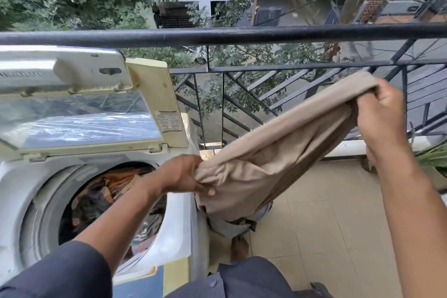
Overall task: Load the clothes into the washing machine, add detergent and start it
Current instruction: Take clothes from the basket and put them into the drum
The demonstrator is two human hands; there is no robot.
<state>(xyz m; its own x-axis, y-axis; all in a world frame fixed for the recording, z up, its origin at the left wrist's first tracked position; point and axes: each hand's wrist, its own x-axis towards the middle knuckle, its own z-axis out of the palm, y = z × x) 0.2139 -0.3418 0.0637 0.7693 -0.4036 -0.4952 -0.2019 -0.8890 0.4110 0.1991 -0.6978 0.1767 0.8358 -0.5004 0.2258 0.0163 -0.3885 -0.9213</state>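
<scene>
Beige garment held stretched beside the open washer, not yet in the drum.

The left hand (pixel 186 174) and right hand (pixel 379 113) each keep a pinching grip on the beige garment (pixel 278 152), right of the washing machine (pixel 169 225) near the balcony railing (pixel 242 34). A slack grip could drop it on the floor; its hanging end may snag the rim.
</scene>
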